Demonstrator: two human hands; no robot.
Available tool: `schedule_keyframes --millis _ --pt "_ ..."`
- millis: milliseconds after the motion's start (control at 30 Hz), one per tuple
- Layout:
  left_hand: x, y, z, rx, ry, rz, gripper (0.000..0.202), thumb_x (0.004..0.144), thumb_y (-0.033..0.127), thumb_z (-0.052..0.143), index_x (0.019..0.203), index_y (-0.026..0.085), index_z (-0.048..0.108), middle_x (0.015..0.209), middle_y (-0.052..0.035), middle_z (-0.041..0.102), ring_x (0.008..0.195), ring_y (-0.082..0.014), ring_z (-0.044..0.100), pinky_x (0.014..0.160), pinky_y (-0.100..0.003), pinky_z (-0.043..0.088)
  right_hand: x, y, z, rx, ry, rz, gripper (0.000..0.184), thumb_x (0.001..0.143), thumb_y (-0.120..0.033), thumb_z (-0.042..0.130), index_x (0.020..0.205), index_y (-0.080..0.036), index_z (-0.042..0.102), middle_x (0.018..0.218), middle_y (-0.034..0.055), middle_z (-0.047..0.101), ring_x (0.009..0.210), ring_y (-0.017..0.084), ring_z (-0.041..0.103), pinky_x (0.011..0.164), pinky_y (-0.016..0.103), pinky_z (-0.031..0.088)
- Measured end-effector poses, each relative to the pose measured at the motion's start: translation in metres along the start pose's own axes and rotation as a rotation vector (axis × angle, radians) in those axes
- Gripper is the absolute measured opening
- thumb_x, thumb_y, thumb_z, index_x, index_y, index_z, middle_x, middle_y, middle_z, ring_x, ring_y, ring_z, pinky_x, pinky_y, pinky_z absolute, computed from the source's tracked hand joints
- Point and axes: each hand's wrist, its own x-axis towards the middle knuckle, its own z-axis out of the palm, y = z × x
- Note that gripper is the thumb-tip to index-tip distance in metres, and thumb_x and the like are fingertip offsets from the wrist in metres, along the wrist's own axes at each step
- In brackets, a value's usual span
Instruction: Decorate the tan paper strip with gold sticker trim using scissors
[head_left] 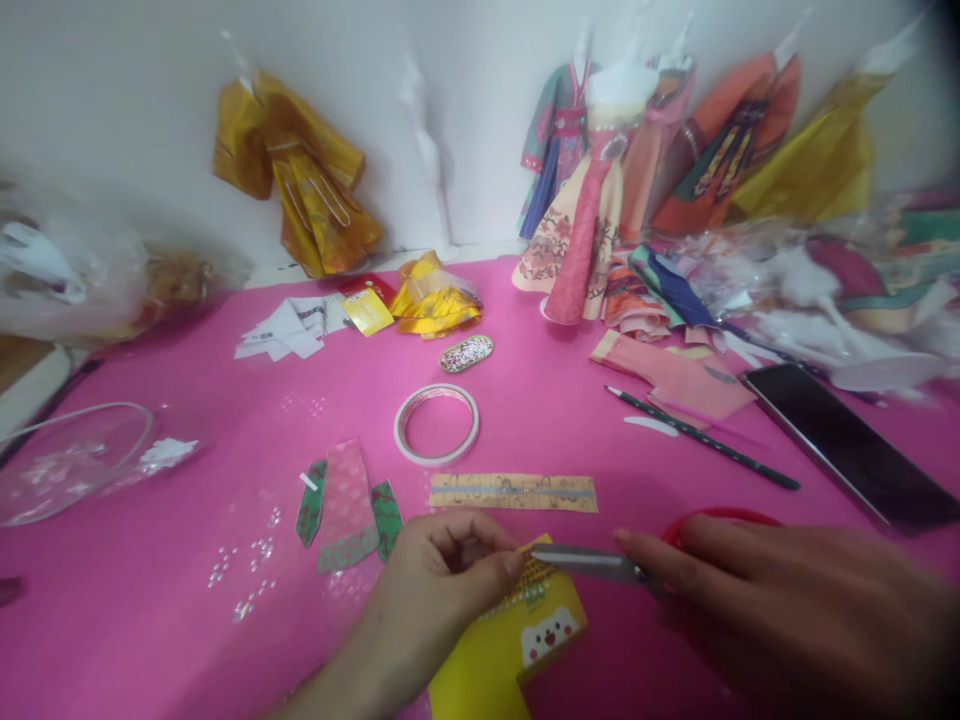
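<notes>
My left hand (439,585) is closed, thumb and forefinger pinching the top edge of a yellow printed paper piece (480,665) with a white bear face on it. Red-handled scissors (589,562) are in my right hand (795,590), its fingers wrapped round the handles. Their blades point left, tips at the paper's upper edge close to my left fingertips. Whether the blades touch the paper I cannot tell. Just beyond my hands lies a patterned tan strip (517,492) with a pale line along it. Left of my left hand are pink (349,490) and green paper pieces (387,518).
A roll of tape (436,425) and a glittery oval case (466,353) lie mid-table. At right are a dark pencil (705,438), a phone (851,445) and plastic-wrapped items. Small doll-size dresses (577,230) stand along the wall. Tiny gems (244,605) lie at left.
</notes>
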Motion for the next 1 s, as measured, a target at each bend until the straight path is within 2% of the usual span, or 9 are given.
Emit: schedule_keyframes --millis 100,300,433,667,867,1000 --pt "0.001 0.0 -0.001 0.024 0.007 0.026 0.031 0.061 0.043 0.079 0.061 0.017 0.064 0.053 0.0043 0.051 0.051 -0.0096 0.041 0.051 -0.022 0.028 0.0 -0.001 -0.003 0.027 -0.145 -0.057 0.052 0.085 -0.009 0.045 0.132 -0.029 0.058 0.068 0.0029 0.058 0.049 0.019 0.058 0.044 0.031 0.044" --pt "0.005 -0.012 -0.004 0.022 -0.009 0.065 0.035 0.064 0.049 0.079 0.062 0.017 0.065 0.053 0.0032 0.052 0.051 -0.0106 0.043 0.051 -0.023 0.028 0.002 0.001 -0.003 0.067 -0.07 -0.081 0.045 0.089 -0.012 0.042 0.129 -0.027 0.056 0.067 0.0012 0.057 0.049 0.018 0.054 0.042 0.033 0.036" --pt "0.008 -0.023 -0.007 0.013 -0.007 0.137 0.038 0.067 0.052 0.079 0.065 0.016 0.068 0.052 0.004 0.049 0.05 -0.0091 0.039 0.05 -0.022 0.025 0.003 0.001 -0.002 -0.021 -0.068 -0.119 0.048 0.088 -0.008 0.04 0.13 -0.025 0.054 0.067 0.0008 0.055 0.048 0.017 0.051 0.043 0.034 0.031" --pt "0.007 -0.017 -0.007 0.037 -0.024 0.156 0.036 0.068 0.049 0.079 0.063 0.016 0.067 0.053 0.0038 0.05 0.05 -0.009 0.039 0.05 -0.022 0.025 0.004 0.004 -0.003 -0.166 0.008 -0.185 0.04 0.095 -0.011 0.031 0.127 -0.019 0.053 0.065 -0.0028 0.048 0.044 0.014 0.042 0.044 0.035 0.022" --pt "0.008 -0.017 -0.006 0.02 -0.031 0.172 0.036 0.067 0.049 0.078 0.061 0.017 0.065 0.051 0.0045 0.048 0.049 -0.0088 0.037 0.048 -0.022 0.024 0.004 0.003 0.0 -0.101 -0.004 -0.179 0.036 0.098 -0.011 0.032 0.126 -0.019 0.053 0.068 -0.0033 0.053 0.048 0.013 0.049 0.045 0.033 0.025" --pt "0.005 -0.013 -0.005 0.057 -0.029 0.164 0.034 0.068 0.047 0.078 0.061 0.017 0.063 0.052 0.0043 0.048 0.05 -0.0093 0.037 0.05 -0.022 0.025 0.005 0.004 -0.001 0.11 -0.057 -0.137 0.033 0.097 -0.011 0.035 0.122 -0.022 0.054 0.071 -0.0039 0.058 0.052 0.012 0.055 0.045 0.032 0.029"
